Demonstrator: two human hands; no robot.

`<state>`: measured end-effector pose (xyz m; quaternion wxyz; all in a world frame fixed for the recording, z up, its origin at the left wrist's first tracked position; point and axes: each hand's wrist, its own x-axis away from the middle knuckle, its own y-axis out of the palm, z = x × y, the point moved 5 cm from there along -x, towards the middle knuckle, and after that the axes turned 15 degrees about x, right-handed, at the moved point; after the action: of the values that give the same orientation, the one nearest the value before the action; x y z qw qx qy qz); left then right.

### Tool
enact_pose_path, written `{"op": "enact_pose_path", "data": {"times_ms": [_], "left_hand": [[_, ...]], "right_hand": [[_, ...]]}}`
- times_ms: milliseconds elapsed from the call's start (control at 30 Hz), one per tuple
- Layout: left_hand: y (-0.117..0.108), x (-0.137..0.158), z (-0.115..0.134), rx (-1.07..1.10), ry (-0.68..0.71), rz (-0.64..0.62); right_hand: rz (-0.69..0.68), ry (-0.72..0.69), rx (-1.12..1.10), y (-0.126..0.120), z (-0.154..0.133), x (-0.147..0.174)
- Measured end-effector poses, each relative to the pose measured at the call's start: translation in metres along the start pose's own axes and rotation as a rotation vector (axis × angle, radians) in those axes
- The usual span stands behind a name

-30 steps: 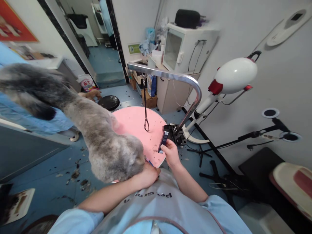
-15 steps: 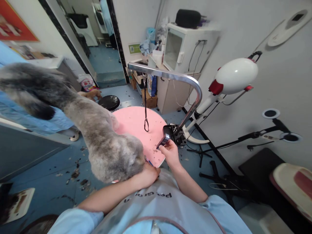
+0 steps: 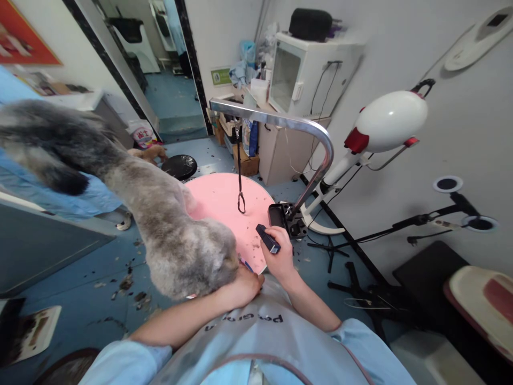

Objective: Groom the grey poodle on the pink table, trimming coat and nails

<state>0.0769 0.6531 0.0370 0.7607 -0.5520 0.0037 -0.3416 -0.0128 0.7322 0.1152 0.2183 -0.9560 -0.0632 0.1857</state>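
In the head view a grey dog (image 3: 172, 224) with clipped fur stands over the round pink table (image 3: 216, 187), its near end close to my apron. My left hand (image 3: 248, 283) is curled beside that end, its forearm against the fur. A thin blue-purple tool (image 3: 245, 263) sticks out by its fingers; I cannot make out whether the hand grips it. My right hand (image 3: 280, 254) is closed around a small black oblong device (image 3: 267, 239), held above the table's right edge. A black tool tray (image 3: 276, 216) is just beyond that hand.
A metal grooming arm (image 3: 276, 117) curves over the table, with a black loop strap (image 3: 240, 200) hanging from it. To the right stand a white dryer (image 3: 393, 120) and a ring-light stand (image 3: 420, 219). Cut fur (image 3: 140, 299) lies on the blue floor. A small tan dog (image 3: 152, 154) is behind.
My right hand has turned the black device over and drawn it slightly down, away from the tray. My left hand has hardly moved.
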Motion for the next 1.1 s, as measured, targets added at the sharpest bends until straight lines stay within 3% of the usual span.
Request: {"op": "enact_pose_path", "data": {"times_ms": [233, 500, 767, 867, 1100], "left_hand": [[-0.004, 0.002, 0.003, -0.047, -0.009, -0.010], [0.007, -0.006, 0.001, -0.035, -0.052, -0.039], [0.010, -0.005, 0.001, -0.056, 0.002, 0.000], [0.010, -0.004, 0.002, -0.052, 0.005, -0.008], [0.008, -0.004, 0.003, -0.026, -0.049, 0.021]], "right_hand": [[0.041, 0.030, -0.072, -0.002, -0.006, 0.001], [0.163, 0.111, -0.511, -0.001, -0.003, 0.010], [0.209, 0.141, -0.546, -0.008, 0.000, 0.016], [0.144, 0.158, -0.576, -0.007, -0.004, 0.013], [-0.290, 0.311, -0.855, 0.005, -0.022, 0.012]]}}
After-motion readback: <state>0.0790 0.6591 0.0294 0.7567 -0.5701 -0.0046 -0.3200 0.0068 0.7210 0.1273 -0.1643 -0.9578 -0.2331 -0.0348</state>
